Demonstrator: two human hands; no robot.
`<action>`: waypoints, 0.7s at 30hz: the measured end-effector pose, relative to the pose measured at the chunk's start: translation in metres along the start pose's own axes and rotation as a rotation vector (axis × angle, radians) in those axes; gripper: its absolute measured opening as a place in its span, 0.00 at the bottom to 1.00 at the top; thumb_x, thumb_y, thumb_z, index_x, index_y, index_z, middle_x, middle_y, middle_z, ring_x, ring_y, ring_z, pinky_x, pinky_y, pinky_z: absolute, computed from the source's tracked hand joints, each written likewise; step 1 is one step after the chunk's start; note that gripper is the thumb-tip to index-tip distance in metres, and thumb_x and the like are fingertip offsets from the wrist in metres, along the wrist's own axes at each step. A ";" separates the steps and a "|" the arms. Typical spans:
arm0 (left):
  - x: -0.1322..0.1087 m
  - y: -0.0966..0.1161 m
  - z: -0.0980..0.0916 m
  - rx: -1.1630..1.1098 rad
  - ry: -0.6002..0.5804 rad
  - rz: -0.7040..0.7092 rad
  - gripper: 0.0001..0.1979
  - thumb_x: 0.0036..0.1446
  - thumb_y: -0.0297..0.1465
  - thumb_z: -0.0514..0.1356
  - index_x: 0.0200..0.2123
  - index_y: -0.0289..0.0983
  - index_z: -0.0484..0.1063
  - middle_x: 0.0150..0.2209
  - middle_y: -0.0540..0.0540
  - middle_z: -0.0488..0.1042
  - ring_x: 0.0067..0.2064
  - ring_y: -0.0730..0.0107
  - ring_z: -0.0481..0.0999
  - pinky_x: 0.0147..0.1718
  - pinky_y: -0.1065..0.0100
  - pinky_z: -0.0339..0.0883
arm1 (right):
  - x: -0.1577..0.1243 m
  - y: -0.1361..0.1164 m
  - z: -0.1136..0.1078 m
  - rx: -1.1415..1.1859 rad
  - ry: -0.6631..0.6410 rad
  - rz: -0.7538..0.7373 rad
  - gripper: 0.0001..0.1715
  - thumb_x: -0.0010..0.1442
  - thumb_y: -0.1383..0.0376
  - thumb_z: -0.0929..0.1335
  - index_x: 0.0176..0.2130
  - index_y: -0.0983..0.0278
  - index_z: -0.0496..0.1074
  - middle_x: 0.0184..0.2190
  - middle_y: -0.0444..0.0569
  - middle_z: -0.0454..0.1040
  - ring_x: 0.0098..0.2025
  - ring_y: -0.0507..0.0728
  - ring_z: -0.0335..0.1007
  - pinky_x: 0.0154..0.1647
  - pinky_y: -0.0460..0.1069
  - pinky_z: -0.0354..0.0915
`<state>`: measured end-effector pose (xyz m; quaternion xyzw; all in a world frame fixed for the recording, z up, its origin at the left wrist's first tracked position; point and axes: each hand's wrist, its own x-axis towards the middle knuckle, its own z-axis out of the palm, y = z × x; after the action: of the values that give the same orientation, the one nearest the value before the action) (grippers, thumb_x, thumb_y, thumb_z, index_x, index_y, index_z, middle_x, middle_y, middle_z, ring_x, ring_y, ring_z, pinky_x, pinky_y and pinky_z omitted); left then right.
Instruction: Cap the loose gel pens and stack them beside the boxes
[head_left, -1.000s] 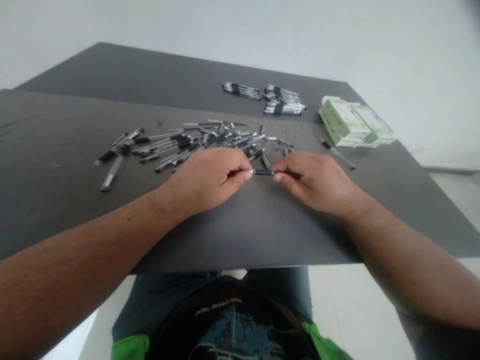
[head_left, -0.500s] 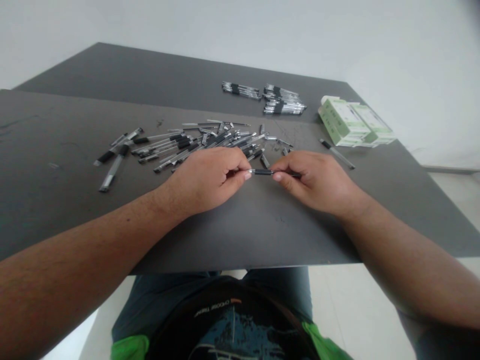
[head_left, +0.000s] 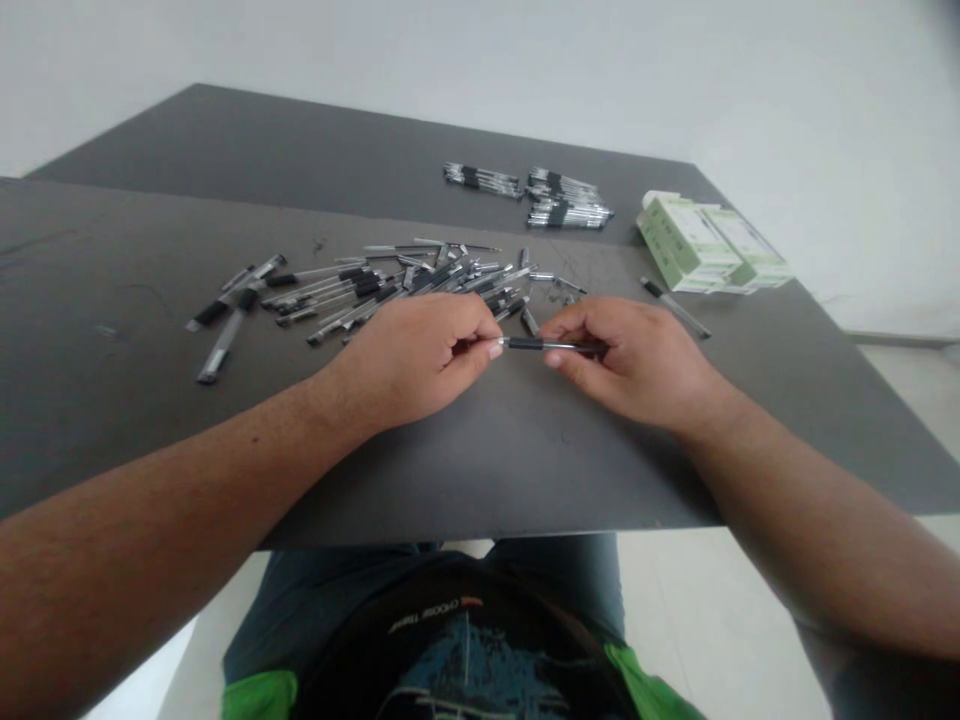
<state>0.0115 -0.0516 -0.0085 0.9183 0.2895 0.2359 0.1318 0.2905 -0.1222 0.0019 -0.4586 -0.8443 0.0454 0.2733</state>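
Note:
Between my two hands a pen with a black grip and a clear barrel lies level, just above the table's near half. My left hand pinches its left end between thumb and forefinger, hiding the tip. Thumb and forefinger of my right hand are around the barrel, loosely, and its right end runs into the palm's shadow. Right behind my hands spreads a pile of loose pens and pen parts, partly covered by my left hand. A small pen cap lies just beyond the held pen.
Sorted pen bundles lie farther back on the grey table. Two green-and-white boxes stand at the right, with a single pen in front. Several pens lie crossed at the left. A white wall rises behind.
My right thumb and forefinger have loosened and parted a little, so more of the pen's barrel shows between them. My left hand has stayed in place.

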 end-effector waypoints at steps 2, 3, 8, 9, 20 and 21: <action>0.000 0.000 0.000 -0.005 -0.002 0.005 0.12 0.73 0.36 0.60 0.46 0.41 0.84 0.41 0.45 0.88 0.45 0.58 0.86 0.45 0.61 0.74 | 0.000 0.000 0.000 -0.006 0.011 -0.003 0.07 0.73 0.60 0.74 0.46 0.60 0.83 0.39 0.49 0.87 0.37 0.58 0.81 0.41 0.52 0.73; 0.001 0.000 0.001 -0.007 -0.003 0.011 0.12 0.73 0.35 0.60 0.46 0.41 0.84 0.41 0.45 0.88 0.45 0.58 0.86 0.45 0.61 0.74 | 0.000 0.000 0.000 -0.015 0.001 -0.006 0.08 0.74 0.59 0.73 0.45 0.60 0.83 0.38 0.49 0.87 0.37 0.58 0.82 0.41 0.52 0.73; 0.001 0.000 0.000 -0.009 -0.012 0.016 0.12 0.72 0.35 0.60 0.45 0.42 0.84 0.41 0.45 0.87 0.45 0.58 0.86 0.45 0.61 0.73 | 0.001 0.000 -0.001 -0.023 -0.068 0.009 0.15 0.79 0.56 0.69 0.45 0.59 0.84 0.38 0.50 0.88 0.39 0.60 0.83 0.42 0.52 0.73; 0.001 0.000 0.000 -0.007 -0.013 0.011 0.12 0.72 0.35 0.60 0.45 0.42 0.84 0.41 0.45 0.87 0.45 0.58 0.86 0.45 0.61 0.73 | 0.001 0.000 -0.001 -0.015 -0.061 0.015 0.14 0.78 0.56 0.70 0.46 0.60 0.84 0.38 0.50 0.88 0.39 0.60 0.83 0.41 0.52 0.73; 0.000 -0.002 0.001 -0.003 0.008 0.015 0.12 0.73 0.36 0.60 0.45 0.41 0.84 0.40 0.45 0.87 0.44 0.58 0.86 0.44 0.60 0.74 | 0.000 0.002 0.001 -0.015 -0.068 0.024 0.14 0.78 0.56 0.69 0.46 0.60 0.84 0.38 0.50 0.88 0.39 0.60 0.84 0.42 0.52 0.73; 0.000 -0.002 0.001 -0.005 0.013 0.014 0.12 0.73 0.36 0.60 0.45 0.41 0.84 0.40 0.45 0.87 0.44 0.58 0.86 0.44 0.60 0.74 | 0.000 0.002 0.001 -0.004 -0.058 0.031 0.12 0.77 0.57 0.70 0.47 0.60 0.83 0.38 0.50 0.88 0.38 0.60 0.83 0.41 0.52 0.73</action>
<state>0.0114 -0.0503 -0.0103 0.9184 0.2832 0.2433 0.1308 0.2915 -0.1212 0.0008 -0.4706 -0.8449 0.0613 0.2469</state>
